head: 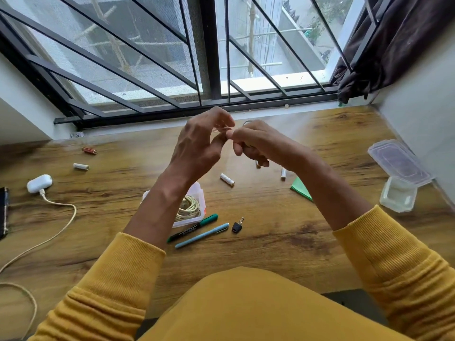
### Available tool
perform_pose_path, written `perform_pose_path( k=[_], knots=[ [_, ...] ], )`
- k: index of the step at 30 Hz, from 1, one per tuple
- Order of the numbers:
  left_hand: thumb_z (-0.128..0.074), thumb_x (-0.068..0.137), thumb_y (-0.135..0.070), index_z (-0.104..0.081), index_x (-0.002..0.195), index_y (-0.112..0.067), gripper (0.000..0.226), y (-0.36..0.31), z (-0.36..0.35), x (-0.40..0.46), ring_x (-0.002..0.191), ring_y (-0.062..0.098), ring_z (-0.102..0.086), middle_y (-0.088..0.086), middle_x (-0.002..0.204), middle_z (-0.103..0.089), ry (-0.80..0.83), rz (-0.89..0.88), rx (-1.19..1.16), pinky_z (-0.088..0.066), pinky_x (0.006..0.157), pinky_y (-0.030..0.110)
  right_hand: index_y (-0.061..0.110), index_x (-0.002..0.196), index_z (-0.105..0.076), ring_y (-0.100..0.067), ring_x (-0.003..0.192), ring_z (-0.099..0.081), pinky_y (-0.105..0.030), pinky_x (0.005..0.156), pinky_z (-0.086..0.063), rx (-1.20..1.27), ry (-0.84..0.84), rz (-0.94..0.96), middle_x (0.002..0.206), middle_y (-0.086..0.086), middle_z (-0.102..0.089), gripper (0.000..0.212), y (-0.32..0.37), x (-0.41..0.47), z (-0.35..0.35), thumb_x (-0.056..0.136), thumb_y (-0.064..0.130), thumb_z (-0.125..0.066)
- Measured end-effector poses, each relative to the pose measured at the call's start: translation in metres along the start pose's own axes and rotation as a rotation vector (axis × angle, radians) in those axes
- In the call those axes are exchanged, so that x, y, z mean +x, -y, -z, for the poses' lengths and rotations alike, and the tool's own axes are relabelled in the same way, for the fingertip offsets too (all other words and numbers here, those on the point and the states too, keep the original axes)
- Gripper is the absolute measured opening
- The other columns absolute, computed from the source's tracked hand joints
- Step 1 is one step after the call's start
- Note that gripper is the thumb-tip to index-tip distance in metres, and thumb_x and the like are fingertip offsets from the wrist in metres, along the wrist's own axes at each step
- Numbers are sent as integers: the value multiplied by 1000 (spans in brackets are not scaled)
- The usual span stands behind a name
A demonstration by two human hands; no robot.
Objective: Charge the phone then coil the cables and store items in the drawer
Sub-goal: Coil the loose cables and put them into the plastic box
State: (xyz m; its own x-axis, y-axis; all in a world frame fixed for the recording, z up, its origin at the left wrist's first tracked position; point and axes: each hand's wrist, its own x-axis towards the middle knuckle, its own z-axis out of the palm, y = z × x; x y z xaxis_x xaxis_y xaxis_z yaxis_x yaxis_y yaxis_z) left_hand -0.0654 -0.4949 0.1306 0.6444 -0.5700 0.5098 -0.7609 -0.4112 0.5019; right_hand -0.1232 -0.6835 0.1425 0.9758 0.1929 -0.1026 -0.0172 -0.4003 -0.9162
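Both my hands are raised above the middle of the wooden desk point(270, 242), close together. My left hand point(200, 143) pinches a thin pale strand point(218, 130) that runs across to my right hand point(253, 146). My right hand is curled round the strand's other part, and a small grey loop point(247, 122) sticks up above it. I cannot tell whether the strand is a cable or a band. A clear tub point(200, 195) holding a coiled cream cable point(189, 209) sits under my left wrist. A white charging case point(39, 183) lies at the left with a cream cable point(62, 226) plugged in. A dark phone point(3, 212) shows at the left edge.
Several batteries lie scattered: a red one point(89, 150) and white ones point(80, 166), point(227, 179), point(283, 173). A green marker point(194, 227), a blue pen point(202, 235) and a black key point(237, 226) lie near me. A green paper point(301, 189), a clear box point(398, 196) and its lid point(400, 163) sit at the right.
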Motion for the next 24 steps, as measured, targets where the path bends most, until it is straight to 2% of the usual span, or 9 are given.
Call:
perform_pose_path(
  k=[3,7,9,12,15,20,24],
  knots=[
    [-72,97,-13,-68,112,-11,16,1,-2,-2,100,11,-69,-3,104,-73,6,-50,-18,-58,88,43,17,69,-53,-17,51,-29,-29,50,-27,145,157,-66,58,0,-36,40,2,-6,8,106,29,-55],
    [-74,97,-16,-72,112,-14,15,-1,-6,-9,103,6,-70,-6,106,-76,13,-77,-72,-57,91,36,18,69,-45,-13,47,-23,-23,46,-24,282,291,-159,57,1,-30,42,2,-13,15,111,26,-47],
    [-75,96,-14,-75,112,-16,16,2,-10,-12,104,6,-71,-9,107,-76,12,-61,-90,-59,92,37,17,69,-43,-11,44,-21,-22,44,-24,367,341,-183,54,4,-28,43,0,-16,15,111,25,-43],
    [-69,96,-15,-79,114,-18,21,7,-16,-14,109,10,-74,-6,113,-79,21,29,-154,-61,95,41,16,70,-41,-11,43,-18,-24,45,-21,449,406,-158,52,4,-25,39,-2,-18,7,107,26,-44],
    [-66,94,-10,-81,116,-21,28,11,-21,-16,114,8,-73,-3,120,-79,-26,109,-151,-62,96,40,15,69,-40,-12,43,-16,-27,46,-19,487,458,-128,51,3,-20,36,-2,-18,-3,103,26,-43],
    [-65,96,-7,-82,113,-16,26,11,-21,-17,109,10,-76,-2,116,-80,-56,44,-149,-63,87,41,14,70,-43,-17,43,-14,-28,45,-23,521,549,-94,51,-3,-17,36,-4,-18,-4,106,21,-40],
    [-69,98,-4,-82,112,-12,21,12,-18,-19,99,11,-78,0,108,-81,-89,-7,-171,-64,84,39,12,72,-42,-19,42,-16,-36,47,-21,519,653,-48,48,-4,-19,34,-1,-16,1,105,18,-37]
  ],
)
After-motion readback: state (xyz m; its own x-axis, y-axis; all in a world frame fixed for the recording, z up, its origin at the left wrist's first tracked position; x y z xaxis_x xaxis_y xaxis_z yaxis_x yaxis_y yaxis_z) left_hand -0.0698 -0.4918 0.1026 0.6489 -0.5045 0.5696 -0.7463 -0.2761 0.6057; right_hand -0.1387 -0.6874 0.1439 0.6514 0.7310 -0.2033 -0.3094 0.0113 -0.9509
